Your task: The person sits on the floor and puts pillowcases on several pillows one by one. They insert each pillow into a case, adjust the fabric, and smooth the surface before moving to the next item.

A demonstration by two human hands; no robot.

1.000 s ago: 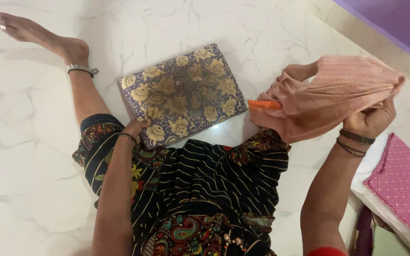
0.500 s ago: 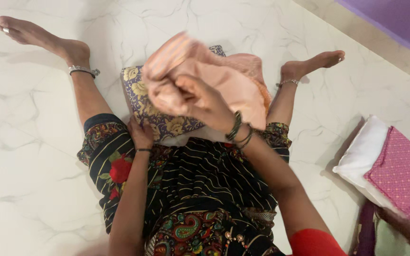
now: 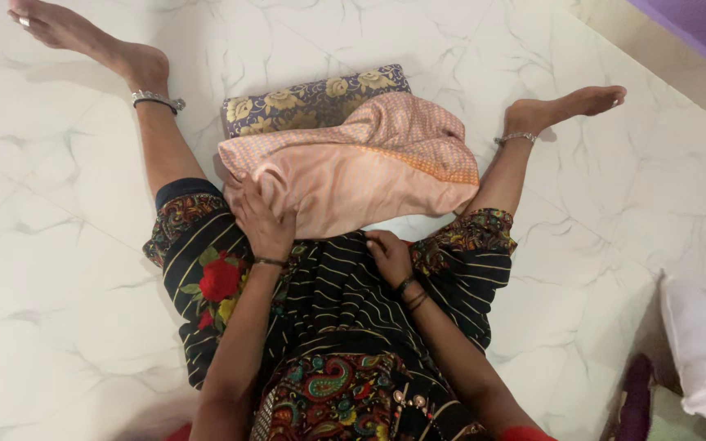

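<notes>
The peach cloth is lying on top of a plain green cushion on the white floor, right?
Not quite. The cushion under the peach cloth is not plain green: it is dark purple with a golden flower pattern, as the head view shows. The rest holds: the cloth lies over it on the white marble floor, with the left hand at the cloth's near edge.

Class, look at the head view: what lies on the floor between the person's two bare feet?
The head view shows a floral purple cushion there on the marble floor, with a peach cloth cover draped over its near part.
</notes>
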